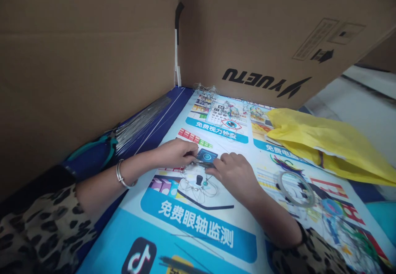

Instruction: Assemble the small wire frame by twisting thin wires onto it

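My left hand point(175, 152) and my right hand point(233, 173) meet at the middle of a printed poster point(198, 220) that covers the table. Both pinch a small piece made of thin wire and clear beads point(198, 180), which lies flat between them. The fingertips of both hands are closed on its upper edge. A silver bangle point(121, 174) circles my left wrist. Both sleeves have a leopard pattern.
A bundle of thin metal wires point(140, 121) and teal-handled pliers point(93, 146) lie at the left by the cardboard wall point(77, 59). A yellow plastic bag point(324, 146) lies at the right. A roll of clear tape point(295, 188) and more wire-and-bead pieces point(349, 233) sit at the lower right.
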A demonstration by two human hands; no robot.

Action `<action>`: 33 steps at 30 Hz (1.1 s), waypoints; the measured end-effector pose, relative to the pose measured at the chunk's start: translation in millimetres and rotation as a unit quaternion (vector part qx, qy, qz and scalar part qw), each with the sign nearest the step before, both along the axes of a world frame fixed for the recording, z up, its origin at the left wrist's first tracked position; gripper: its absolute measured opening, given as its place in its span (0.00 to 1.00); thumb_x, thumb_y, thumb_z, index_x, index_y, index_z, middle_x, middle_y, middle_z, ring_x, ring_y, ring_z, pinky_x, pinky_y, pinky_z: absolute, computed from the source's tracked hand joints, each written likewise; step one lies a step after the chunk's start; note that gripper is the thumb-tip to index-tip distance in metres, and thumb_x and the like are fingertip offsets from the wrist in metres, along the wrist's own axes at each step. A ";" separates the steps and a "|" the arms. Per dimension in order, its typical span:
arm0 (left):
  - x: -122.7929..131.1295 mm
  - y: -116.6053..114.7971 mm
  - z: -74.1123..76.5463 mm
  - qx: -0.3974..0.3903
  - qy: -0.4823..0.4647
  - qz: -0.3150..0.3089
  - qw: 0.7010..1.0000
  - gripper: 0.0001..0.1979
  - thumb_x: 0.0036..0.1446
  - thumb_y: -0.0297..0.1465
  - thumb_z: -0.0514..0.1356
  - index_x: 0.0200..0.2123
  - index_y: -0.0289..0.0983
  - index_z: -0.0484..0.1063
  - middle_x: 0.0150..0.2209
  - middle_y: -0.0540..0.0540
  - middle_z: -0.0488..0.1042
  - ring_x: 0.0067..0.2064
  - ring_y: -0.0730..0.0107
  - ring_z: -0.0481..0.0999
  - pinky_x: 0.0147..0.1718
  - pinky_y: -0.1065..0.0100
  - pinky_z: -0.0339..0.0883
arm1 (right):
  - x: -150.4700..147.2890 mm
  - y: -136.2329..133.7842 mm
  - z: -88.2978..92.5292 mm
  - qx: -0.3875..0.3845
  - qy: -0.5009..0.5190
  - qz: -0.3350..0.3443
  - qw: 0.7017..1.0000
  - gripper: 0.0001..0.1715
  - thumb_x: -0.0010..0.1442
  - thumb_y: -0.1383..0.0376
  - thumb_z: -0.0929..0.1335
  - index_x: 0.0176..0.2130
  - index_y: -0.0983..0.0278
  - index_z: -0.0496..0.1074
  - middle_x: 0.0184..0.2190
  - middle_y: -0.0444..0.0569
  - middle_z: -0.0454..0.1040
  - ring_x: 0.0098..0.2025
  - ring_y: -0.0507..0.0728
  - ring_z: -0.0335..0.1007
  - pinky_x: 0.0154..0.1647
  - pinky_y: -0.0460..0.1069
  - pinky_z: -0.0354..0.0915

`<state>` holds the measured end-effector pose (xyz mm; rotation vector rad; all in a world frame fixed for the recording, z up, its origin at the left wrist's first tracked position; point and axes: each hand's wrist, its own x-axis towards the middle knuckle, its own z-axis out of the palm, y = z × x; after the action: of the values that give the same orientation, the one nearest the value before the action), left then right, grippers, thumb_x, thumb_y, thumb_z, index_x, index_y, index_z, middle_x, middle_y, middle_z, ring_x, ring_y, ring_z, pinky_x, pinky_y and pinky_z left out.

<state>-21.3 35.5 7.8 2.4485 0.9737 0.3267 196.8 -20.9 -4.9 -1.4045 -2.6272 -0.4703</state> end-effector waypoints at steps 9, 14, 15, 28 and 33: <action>-0.1 -0.3 0.3 -0.009 -0.009 -0.006 1.000 0.03 0.52 0.25 0.55 0.28 0.35 0.68 0.24 0.53 0.70 0.26 0.77 0.65 0.26 0.76 0.54 | -11.9 -4.3 5.2 -0.003 -0.007 -0.024 1.000 0.20 0.60 0.52 0.63 0.29 0.63 0.72 0.27 0.51 0.71 0.32 0.58 0.63 0.32 0.51 0.47; 0.3 0.2 4.1 -0.067 -0.024 -0.020 0.997 0.05 0.53 0.24 0.54 0.25 0.34 0.66 0.23 0.54 0.67 0.25 0.78 0.64 0.25 0.76 0.54 | -15.3 -8.2 5.5 0.013 -0.009 -0.037 0.999 0.20 0.60 0.53 0.62 0.29 0.64 0.72 0.26 0.52 0.71 0.31 0.57 0.63 0.31 0.51 0.47; 0.3 0.3 4.9 -0.068 -0.031 -0.025 0.997 0.06 0.53 0.24 0.55 0.25 0.34 0.66 0.24 0.53 0.67 0.26 0.77 0.64 0.26 0.75 0.55 | -15.5 -8.6 5.2 0.014 -0.009 -0.038 0.999 0.20 0.60 0.53 0.62 0.29 0.64 0.72 0.26 0.52 0.71 0.31 0.57 0.63 0.31 0.51 0.47; 0.4 0.1 11.4 0.063 -0.086 -0.052 0.993 0.05 0.53 0.24 0.59 0.26 0.35 0.72 0.34 0.48 0.67 0.41 0.69 0.66 0.42 0.68 0.59 | -16.9 -9.4 4.2 0.011 -0.010 -0.049 0.999 0.20 0.60 0.53 0.62 0.29 0.63 0.72 0.26 0.52 0.71 0.31 0.57 0.63 0.31 0.51 0.47; 0.1 -0.2 9.9 0.047 -0.059 -0.062 0.995 0.05 0.55 0.26 0.58 0.27 0.36 0.73 0.32 0.49 0.69 0.37 0.72 0.68 0.37 0.72 0.61 | -17.7 -9.1 2.2 0.014 -0.007 -0.054 0.998 0.19 0.60 0.53 0.63 0.29 0.63 0.72 0.25 0.52 0.71 0.32 0.58 0.64 0.31 0.51 0.47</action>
<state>-21.2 35.3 17.8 2.5286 0.7699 0.4798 179.1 -30.0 -2.8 -1.5447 -2.5553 -0.5285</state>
